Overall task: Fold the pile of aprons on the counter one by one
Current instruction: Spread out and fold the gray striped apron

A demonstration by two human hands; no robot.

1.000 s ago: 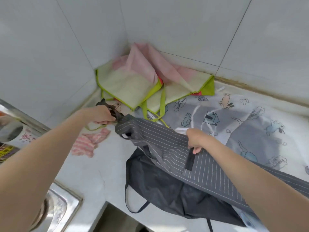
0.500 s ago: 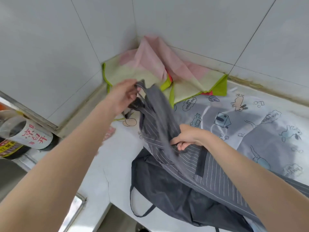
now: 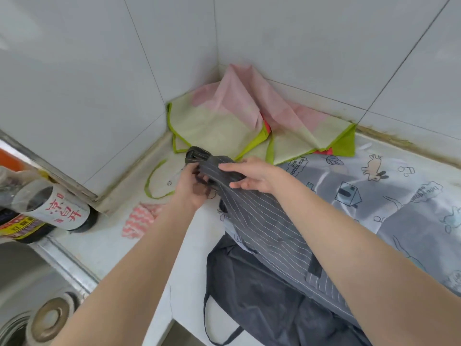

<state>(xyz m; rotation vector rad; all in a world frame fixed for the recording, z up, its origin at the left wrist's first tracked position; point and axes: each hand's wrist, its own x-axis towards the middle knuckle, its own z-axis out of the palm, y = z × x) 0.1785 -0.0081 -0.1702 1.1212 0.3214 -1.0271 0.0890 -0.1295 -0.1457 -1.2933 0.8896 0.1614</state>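
A grey pinstriped apron [image 3: 264,221] lies bunched lengthwise across the white counter [image 3: 104,243]. My left hand [image 3: 192,186] grips its far end from below, fingers curled into the cloth. My right hand [image 3: 249,173] rests on top of the same end with fingers fairly straight and the thumb under the fold. Under it lie a plain dark navy apron [image 3: 262,303] at the counter's front edge and a pale grey cartoon-print apron [image 3: 374,196] to the right. A pink and cream apron with lime trim [image 3: 237,116] sits crumpled in the wall corner.
A steel sink [image 3: 27,290] with its drain is at the lower left. Two dark bottles [image 3: 45,211] stand beside it against the wall. A small pink patterned cloth [image 3: 139,221] lies on the counter near my left forearm. White tiled walls close the corner.
My left hand came down from its raised position, bringing the striped apron's end to the counter. My right hand slid forward from the apron's middle to that end.
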